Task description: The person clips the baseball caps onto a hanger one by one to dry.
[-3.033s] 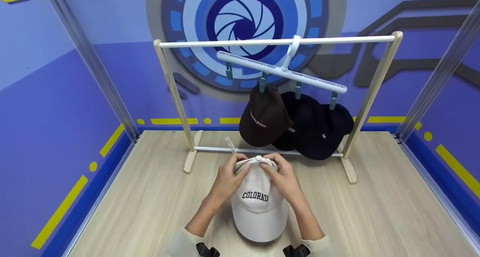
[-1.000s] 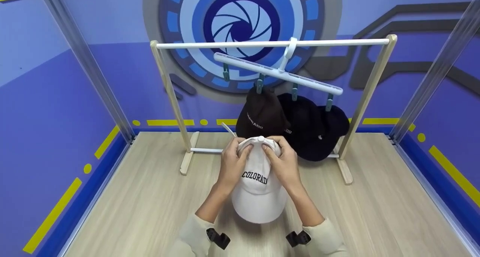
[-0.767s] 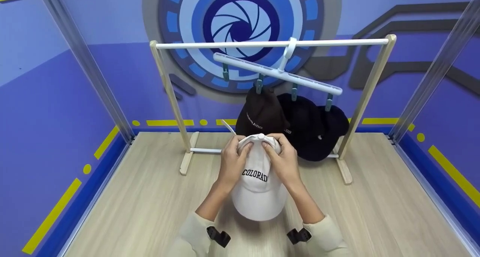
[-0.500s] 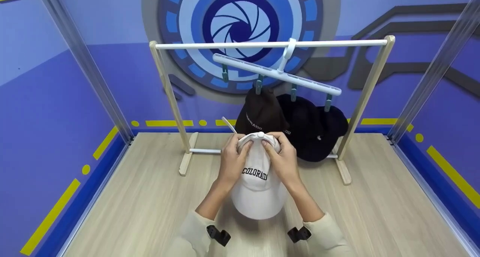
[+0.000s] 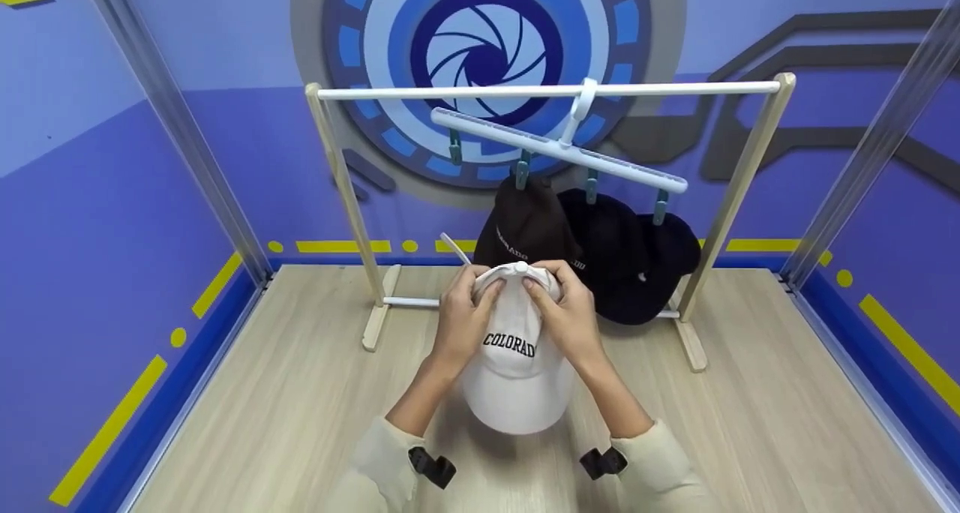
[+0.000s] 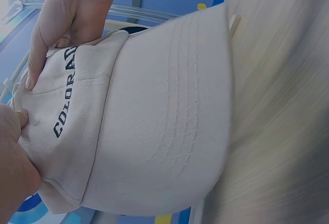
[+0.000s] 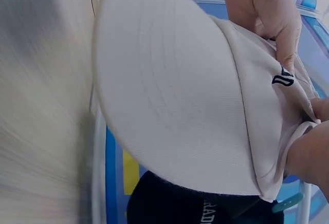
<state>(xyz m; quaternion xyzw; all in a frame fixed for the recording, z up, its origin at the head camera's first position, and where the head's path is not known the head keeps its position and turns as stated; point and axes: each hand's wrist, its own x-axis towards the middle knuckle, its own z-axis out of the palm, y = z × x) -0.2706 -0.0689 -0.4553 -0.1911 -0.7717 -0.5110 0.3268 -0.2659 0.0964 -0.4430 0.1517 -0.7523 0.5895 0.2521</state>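
A white baseball cap (image 5: 517, 393) with COLORADO lettering is held up by its crown, brim toward the wearer. The left hand (image 5: 461, 322) pinches one side of the crown, thumb in front and fingers behind. On the other side the right hand (image 5: 571, 322) pinches it the same way. The crown is folded between the two thumbs, below the top button. A thin pale strap sticks out behind the left hand. In the left wrist view the brim (image 6: 164, 116) fills the middle; in the right wrist view a dark cap (image 7: 175, 206) shows beneath the brim.
Behind the hands stands a wooden rack (image 5: 735, 198) with a white top bar. A tilted white hanger (image 5: 559, 149) hooks over it. Its green clips hold a brown cap (image 5: 525, 220) and dark caps (image 5: 637, 265); the leftmost clip (image 5: 455, 149) holds nothing. Walls enclose the table (image 5: 300, 423).
Both hands have raised the white cap and brought it toward the rack, so it now overlaps the brown cap's lower edge in view. Over the last half second it has barely moved.
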